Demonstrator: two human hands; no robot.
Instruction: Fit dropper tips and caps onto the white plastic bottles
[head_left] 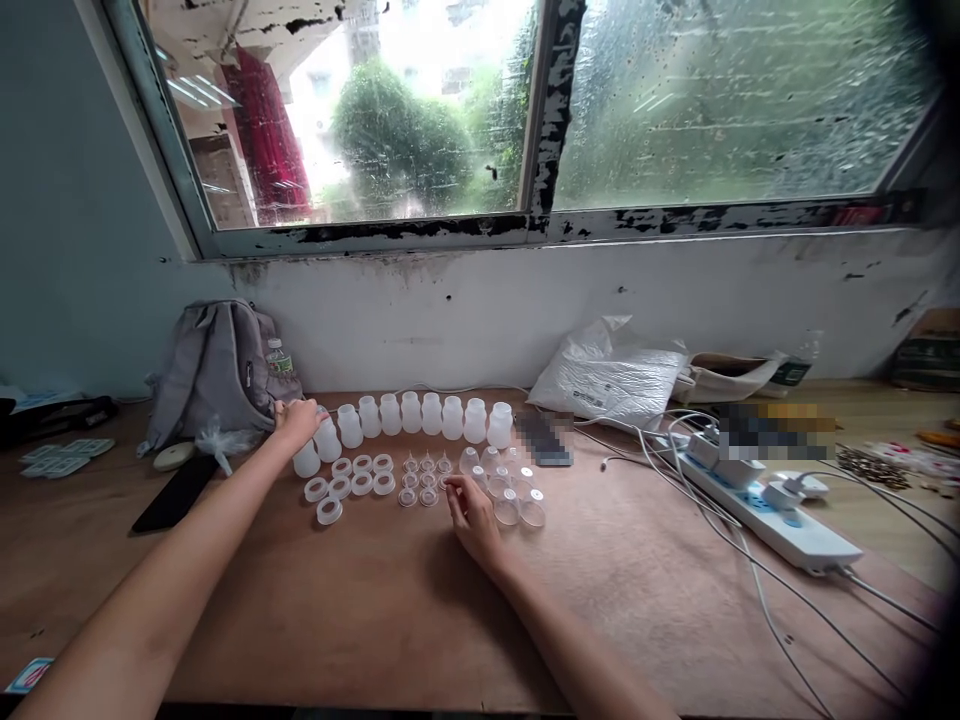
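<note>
My left hand (pixel 298 424) reaches over the left end of a curved row of frosted baby bottles (pixel 409 412). Its bent fingers are around the top of the end bottle (pixel 306 460), whose rim they hide. My right hand (pixel 472 512) rests low over the table with curled fingers. Its thumb and fingertips are pinched at the right edge of the clear bottle teats (pixel 428 497), apparently on one of them. White screw rings (pixel 329 511) lie in a group left of the teats. Clear domed caps (pixel 532 510) stand just right of my right hand.
A grey backpack (pixel 217 370), black phone (pixel 174 494) and round white disc (pixel 173 456) are at left. Behind the caps sits a silvery plastic bag (pixel 611 370). A white power strip (pixel 780 525) with loose cables (pixel 757 580) occupies the right side. The windowed wall borders the back.
</note>
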